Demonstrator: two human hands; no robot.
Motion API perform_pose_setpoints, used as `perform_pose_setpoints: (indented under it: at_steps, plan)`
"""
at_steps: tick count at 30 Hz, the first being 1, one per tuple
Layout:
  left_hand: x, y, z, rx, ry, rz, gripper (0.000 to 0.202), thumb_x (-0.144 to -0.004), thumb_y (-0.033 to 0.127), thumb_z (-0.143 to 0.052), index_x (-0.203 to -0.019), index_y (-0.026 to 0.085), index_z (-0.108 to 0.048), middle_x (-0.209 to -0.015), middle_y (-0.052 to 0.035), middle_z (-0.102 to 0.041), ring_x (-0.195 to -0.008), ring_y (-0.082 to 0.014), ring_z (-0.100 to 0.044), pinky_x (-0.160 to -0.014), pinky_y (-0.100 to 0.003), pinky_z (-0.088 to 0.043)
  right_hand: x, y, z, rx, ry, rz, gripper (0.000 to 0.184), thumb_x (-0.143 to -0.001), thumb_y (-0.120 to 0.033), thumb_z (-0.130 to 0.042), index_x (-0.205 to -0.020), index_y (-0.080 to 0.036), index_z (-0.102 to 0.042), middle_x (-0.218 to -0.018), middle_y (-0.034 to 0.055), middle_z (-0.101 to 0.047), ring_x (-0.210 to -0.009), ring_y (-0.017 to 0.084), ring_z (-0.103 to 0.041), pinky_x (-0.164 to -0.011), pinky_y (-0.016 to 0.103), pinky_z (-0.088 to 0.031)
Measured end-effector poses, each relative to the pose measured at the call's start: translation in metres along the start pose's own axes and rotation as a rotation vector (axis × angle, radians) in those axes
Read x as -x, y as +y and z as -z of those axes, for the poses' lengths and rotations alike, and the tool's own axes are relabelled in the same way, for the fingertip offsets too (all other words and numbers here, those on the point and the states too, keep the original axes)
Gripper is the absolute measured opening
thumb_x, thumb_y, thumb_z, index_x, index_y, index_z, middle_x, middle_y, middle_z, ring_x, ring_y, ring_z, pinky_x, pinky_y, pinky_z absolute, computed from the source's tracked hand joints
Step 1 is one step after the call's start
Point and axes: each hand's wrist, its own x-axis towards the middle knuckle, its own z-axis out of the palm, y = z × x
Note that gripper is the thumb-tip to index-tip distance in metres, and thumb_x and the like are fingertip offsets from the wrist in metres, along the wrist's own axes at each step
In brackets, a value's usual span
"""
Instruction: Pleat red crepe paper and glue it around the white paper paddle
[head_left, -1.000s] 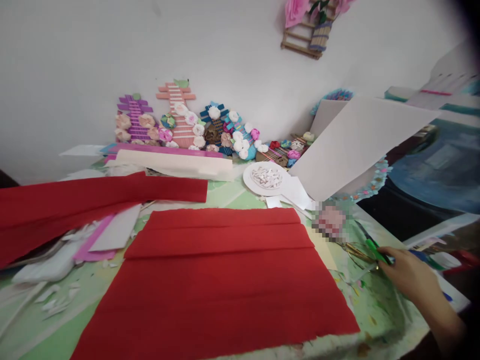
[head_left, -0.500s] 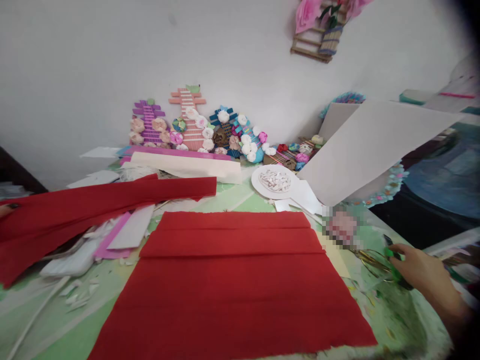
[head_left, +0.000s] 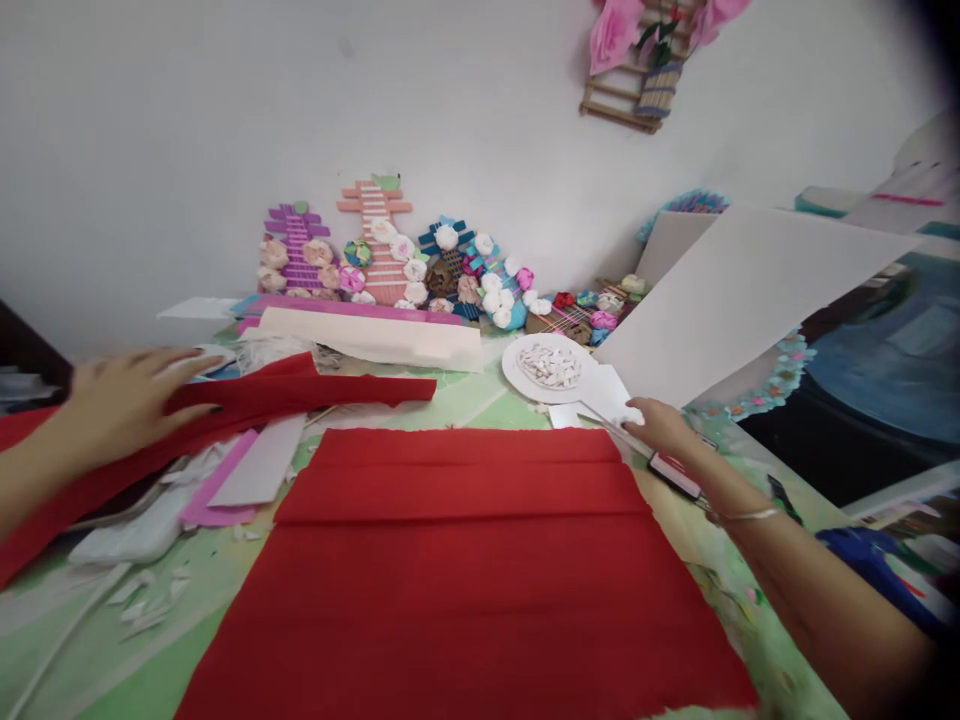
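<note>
Two hands: both over the tabletop [head_left: 480, 395] now, against only the right a second ago.
Left hand [head_left: 127, 400]: newly in from the left edge, laid flat and spread on the red crepe strip [head_left: 337, 388]; grip open, holding nothing.
Right hand [head_left: 664, 425]: gone from the green-handled scissors, now at the far right corner of the red crepe sheet [head_left: 465, 560], beside white paper scraps [head_left: 604, 390]; grip not readable, curled over something thin and blurred.
Red crepe sheet: flat, unmoved, mid-tabletop.
</note>
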Motion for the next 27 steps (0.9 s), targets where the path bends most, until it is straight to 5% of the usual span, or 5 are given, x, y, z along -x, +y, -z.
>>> perform_pose_setpoints:
  at_steps: [7,12,19,23,27]
  plan:
    - [-0.058,0.041,-0.026,0.029,-0.052,-0.270,0.045,-0.092,0.035,-0.040,-0.130,0.016,-0.054,-0.131,-0.0090,-0.058,-0.118,-0.0224,-0.048,-0.104,-0.036,-0.030,-0.046,-0.019,-0.022,0.036,-0.059,-0.052,0.037,-0.078,-0.030,-0.061,-0.105,-0.006,-0.068,-0.103,0.0231,-0.070,-0.095,0.031,-0.066,-0.076,0.033,-0.046]
    - [-0.088,0.039,-0.027,0.087,-0.144,-0.140,0.038,-0.092,0.024,-0.036,-0.110,0.009,-0.065,-0.112,-0.0099,-0.068,-0.097,-0.0202,-0.058,-0.089,-0.028,-0.041,-0.052,-0.020,-0.024,0.016,-0.062,-0.066,0.040,-0.075,-0.043,-0.063,-0.098,-0.011,-0.070,-0.097,0.0170,-0.072,-0.087,0.027,-0.067,-0.067,0.029,-0.044]
    - [-0.104,0.020,-0.026,0.066,-0.044,0.118,0.047,-0.084,0.026,-0.047,-0.120,-0.004,-0.055,-0.108,-0.0173,-0.067,-0.094,-0.0236,-0.058,-0.091,-0.039,-0.046,-0.048,-0.028,-0.015,0.002,-0.014,-0.071,0.042,-0.076,-0.053,-0.059,-0.078,-0.012,-0.069,-0.077,0.0150,-0.070,-0.076,0.026,-0.064,-0.057,0.029,-0.040]
    - [-0.065,0.088,0.003,0.270,0.213,-0.096,0.042,-0.086,0.026,-0.044,-0.119,0.004,-0.057,-0.112,-0.0158,-0.065,-0.106,-0.0254,-0.054,-0.099,-0.045,-0.042,-0.036,-0.026,-0.006,-0.021,0.083,-0.056,0.040,-0.073,-0.052,-0.062,-0.078,-0.013,-0.068,-0.077,0.0151,-0.069,-0.080,0.028,-0.063,-0.059,0.030,-0.040]
    - [0.022,0.191,0.062,0.731,0.105,-0.600,0.042,-0.093,0.033,-0.046,-0.135,0.026,-0.050,-0.120,-0.0074,-0.064,-0.109,-0.0214,-0.058,-0.097,-0.036,-0.047,-0.013,-0.024,0.006,-0.038,0.146,-0.092,0.038,-0.072,-0.049,-0.063,-0.082,-0.012,-0.068,-0.082,0.0154,-0.068,-0.079,0.028,-0.062,-0.062,0.032,-0.042]
